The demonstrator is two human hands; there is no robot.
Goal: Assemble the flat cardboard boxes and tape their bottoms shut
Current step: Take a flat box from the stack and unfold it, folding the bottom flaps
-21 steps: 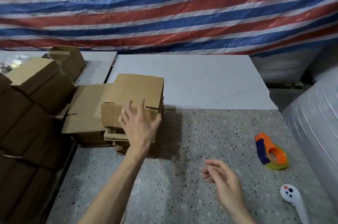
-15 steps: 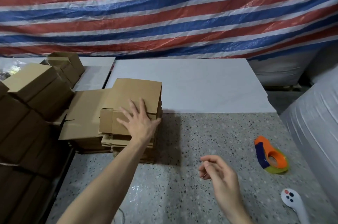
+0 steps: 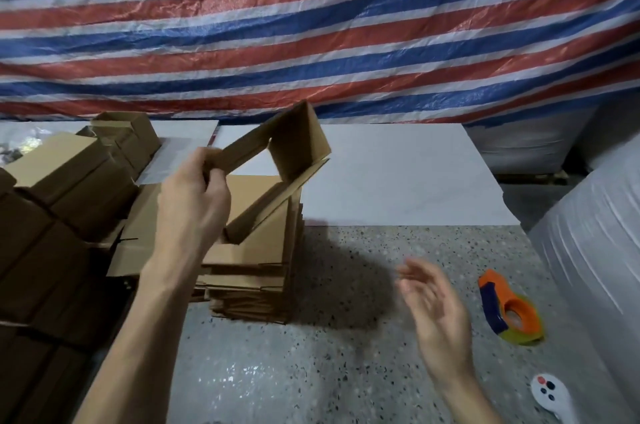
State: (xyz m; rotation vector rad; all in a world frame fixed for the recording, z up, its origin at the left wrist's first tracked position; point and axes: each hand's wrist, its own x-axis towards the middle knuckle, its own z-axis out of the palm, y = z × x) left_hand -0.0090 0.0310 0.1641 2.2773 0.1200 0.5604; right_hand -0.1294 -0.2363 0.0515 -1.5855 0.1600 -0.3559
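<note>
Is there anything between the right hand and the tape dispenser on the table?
Nothing visible. The right hand hovers open above bare speckled table, and the tape dispenser lies just to its right, apart from it.

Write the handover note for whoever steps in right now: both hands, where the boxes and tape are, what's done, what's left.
Left hand: gripping one box blank by its near edge, lifted above the stack of flat boxes; the blank is partly opened into a sleeve.
Right hand: open and empty, hovering over the speckled table.
Tape dispenser: lying on the table to the right, untouched.
Assembled boxes: piled at the left.
Done: one blank picked off the stack.
Left: square it up, fold the bottom flaps, tape them shut, then work through the rest of the stack.
</note>
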